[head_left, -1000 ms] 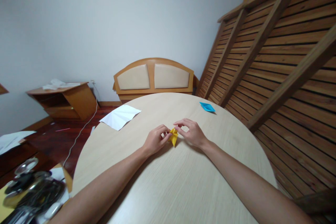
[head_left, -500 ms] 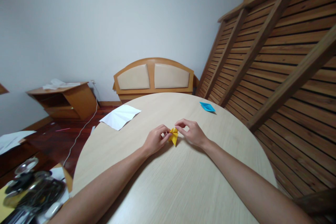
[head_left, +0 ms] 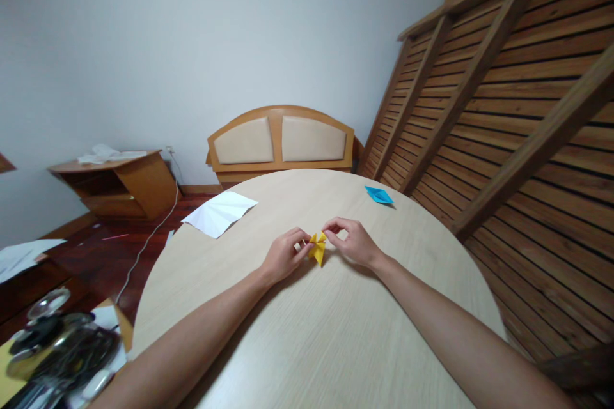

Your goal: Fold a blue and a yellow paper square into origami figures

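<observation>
A small folded yellow paper piece (head_left: 317, 248) sits near the middle of a round pale wooden table (head_left: 336, 332). My left hand (head_left: 283, 255) pinches its left side with thumb and fingertips. My right hand (head_left: 352, 243) pinches its upper right corner, fingers curled over it. Both forearms rest low over the tabletop. Part of the paper is hidden between my fingers.
A folded blue paper boat (head_left: 378, 195) lies at the table's far right. A creased white sheet (head_left: 219, 212) hangs over the far left edge. A wooden headboard (head_left: 281, 139) and slatted wooden frame (head_left: 503, 108) stand behind. Metal kitchenware (head_left: 52, 339) clutters the lower left.
My right hand's fingers have curled in a little tighter on the yellow paper's top corner. The left hand and the paper stay in place.
</observation>
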The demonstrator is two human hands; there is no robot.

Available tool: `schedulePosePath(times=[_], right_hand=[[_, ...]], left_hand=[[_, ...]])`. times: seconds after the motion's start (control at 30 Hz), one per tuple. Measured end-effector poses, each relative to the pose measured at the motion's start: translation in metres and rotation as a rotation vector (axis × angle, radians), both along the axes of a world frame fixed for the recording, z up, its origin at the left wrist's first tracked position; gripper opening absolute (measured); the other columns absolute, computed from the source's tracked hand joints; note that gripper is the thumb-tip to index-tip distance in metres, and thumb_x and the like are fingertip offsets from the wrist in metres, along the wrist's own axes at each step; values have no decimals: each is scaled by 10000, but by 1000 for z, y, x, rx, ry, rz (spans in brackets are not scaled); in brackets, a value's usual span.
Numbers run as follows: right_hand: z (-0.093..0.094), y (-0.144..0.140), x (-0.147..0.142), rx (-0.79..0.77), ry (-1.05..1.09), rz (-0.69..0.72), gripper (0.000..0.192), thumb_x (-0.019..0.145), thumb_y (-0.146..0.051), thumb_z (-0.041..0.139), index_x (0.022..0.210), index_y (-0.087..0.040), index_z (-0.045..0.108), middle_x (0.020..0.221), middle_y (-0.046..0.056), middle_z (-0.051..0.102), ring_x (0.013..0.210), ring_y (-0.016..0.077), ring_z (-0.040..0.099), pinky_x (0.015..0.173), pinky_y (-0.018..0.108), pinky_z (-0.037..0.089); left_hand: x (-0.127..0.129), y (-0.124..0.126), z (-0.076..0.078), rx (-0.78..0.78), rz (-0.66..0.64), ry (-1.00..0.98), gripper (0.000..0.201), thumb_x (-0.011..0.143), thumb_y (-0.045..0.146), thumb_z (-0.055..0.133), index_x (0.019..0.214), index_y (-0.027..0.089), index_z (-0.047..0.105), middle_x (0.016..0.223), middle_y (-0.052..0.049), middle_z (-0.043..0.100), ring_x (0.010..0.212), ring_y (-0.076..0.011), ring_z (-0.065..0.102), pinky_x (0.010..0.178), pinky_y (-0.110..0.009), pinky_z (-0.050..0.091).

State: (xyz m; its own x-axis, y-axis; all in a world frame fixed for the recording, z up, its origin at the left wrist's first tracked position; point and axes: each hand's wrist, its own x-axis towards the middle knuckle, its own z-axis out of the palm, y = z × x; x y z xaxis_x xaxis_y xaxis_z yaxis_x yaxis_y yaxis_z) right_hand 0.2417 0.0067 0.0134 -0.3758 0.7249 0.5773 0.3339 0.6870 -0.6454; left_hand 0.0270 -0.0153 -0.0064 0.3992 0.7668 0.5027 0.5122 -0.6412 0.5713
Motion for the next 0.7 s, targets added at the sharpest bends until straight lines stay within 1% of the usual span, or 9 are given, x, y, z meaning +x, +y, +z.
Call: schedulePosePath(times=[0.1,0.27,0.37,0.47,0.6,0.7], right_hand=[[1,1,2,4,10,-4,88,854,-220,619,852,-188,702,824,39,723,751,175,659,726,306,512],[-1,4,2,-103,53,22,103,822,-268,666,783,-173,675,768,39,707,722,170,653,705,304,518],[-3,5,1,-144,102,69,101,829,-269,650,844,-170,666,791,33,697,725,162,646,697,297,524],[-3,5,2,-142,98,112,119,850,-244,613,912,-173,686,842,42,709,772,168,657,730,308,529],[-1,4,3,-94,29,128,135,865,-217,597,882,-183,726,865,55,720,820,182,661,756,322,520],[0,2,4,-76,1,132,152,881,-215,587,900,-189,735,883,58,718,841,185,658,773,328,513]], left_hand=[[0,0,0,1,1,1,142,946,256,529,911,177,641,872,-36,642,708,-125,583,596,-207,473],[1,-1,1,6,-5,0,130,941,250,536,908,176,639,866,-38,643,718,-129,587,596,-207,474],[1,-1,2,10,-8,-3,131,942,249,538,900,176,637,868,-36,644,714,-127,589,595,-206,474],[0,-1,1,17,-12,1,138,948,258,537,910,178,642,870,-35,647,721,-127,591,601,-206,476],[-1,-1,0,20,-11,7,142,951,265,537,931,179,649,869,-33,647,725,-127,591,605,-206,477],[-1,-1,0,21,-9,4,139,950,261,539,926,179,649,869,-33,648,723,-127,590,605,-207,476]])
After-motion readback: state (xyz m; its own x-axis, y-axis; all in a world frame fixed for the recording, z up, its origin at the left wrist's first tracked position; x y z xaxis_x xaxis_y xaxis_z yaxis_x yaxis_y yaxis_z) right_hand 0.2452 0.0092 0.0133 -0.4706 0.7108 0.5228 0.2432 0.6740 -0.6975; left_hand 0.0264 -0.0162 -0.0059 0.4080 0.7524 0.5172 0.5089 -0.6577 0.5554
